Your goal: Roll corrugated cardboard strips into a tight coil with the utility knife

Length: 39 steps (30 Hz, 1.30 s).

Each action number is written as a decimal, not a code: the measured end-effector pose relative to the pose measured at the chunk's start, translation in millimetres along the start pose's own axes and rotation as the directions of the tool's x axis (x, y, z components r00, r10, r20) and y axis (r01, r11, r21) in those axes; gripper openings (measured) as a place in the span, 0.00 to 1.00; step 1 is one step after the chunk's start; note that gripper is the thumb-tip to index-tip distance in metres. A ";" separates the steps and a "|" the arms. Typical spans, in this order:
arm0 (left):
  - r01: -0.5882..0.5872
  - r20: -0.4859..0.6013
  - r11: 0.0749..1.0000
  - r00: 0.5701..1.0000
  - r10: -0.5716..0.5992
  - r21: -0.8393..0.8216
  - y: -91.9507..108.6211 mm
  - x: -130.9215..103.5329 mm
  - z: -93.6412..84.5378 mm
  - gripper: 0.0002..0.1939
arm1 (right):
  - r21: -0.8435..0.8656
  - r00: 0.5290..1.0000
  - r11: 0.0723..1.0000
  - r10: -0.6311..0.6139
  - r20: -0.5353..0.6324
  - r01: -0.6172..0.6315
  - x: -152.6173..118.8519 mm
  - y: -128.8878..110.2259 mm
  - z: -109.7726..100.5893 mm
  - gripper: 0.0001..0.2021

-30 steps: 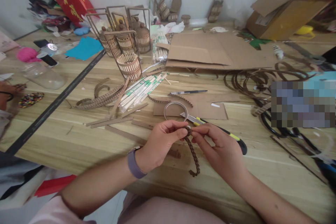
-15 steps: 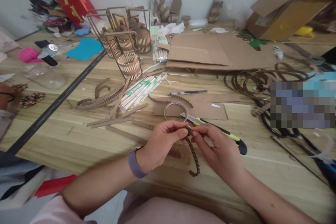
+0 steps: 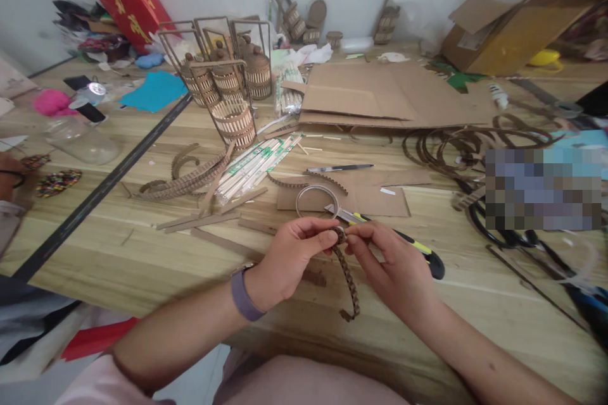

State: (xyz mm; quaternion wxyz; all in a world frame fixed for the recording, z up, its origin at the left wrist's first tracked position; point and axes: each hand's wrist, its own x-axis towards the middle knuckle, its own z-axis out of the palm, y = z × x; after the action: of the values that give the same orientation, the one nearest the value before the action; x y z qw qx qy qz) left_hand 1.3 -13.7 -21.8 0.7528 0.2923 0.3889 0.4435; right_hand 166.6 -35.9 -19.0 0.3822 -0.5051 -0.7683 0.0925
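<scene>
Over the table's front part, my left hand pinches a brown corrugated cardboard strip between thumb and fingers. The strip's upper end is curled at the fingertips, and its tail hangs down in a curve. My right hand has thumb and forefinger pressed together at the right side of that curl; what lies between them is too small to make out. Just beyond the hands lie a roll of clear tape and a yellow-black utility knife, partly behind my right hand. A pen rests farther back.
Wrapped chopsticks and more corrugated strips lie left of centre. Behind them stand several small stick-and-cardboard lanterns. Flat cardboard sheets are at the back, coiled strips at the right. Another person's hand shows at the left edge.
Both hands stay almost in place at the strip's curl. The whole view has shifted very slightly; nothing has been picked up or put down.
</scene>
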 end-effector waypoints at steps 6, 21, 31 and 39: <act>-0.046 -0.023 0.998 0.999 0.047 0.035 -0.2 1.2 -1.6 0.14 | 0.042 0.999 0.999 -0.031 -0.017 0.032 -1.1 -2.0 -0.6 0.06; 0.054 0.019 0.998 0.998 -0.054 0.016 2.0 -0.4 -1.1 0.20 | -0.070 0.998 0.996 -0.060 0.000 0.060 -0.6 0.7 -6.5 0.09; 0.080 0.078 0.997 0.994 -0.080 -0.001 9.5 -3.2 0.5 0.23 | -0.456 0.993 0.884 0.070 -0.094 -0.105 16.9 52.6 -36.4 0.10; 0.077 0.056 0.997 0.996 -0.076 -0.008 10.1 -3.0 -1.5 0.20 | -0.549 0.962 0.791 0.218 -0.162 -0.272 19.9 103.5 -68.7 0.03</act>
State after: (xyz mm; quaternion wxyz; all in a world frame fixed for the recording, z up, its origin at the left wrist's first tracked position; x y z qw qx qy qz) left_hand -5.4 -11.8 -13.6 0.7813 0.2854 0.3764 0.4080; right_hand 282.4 13.2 -16.4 0.2343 -0.6943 -0.6709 -0.1138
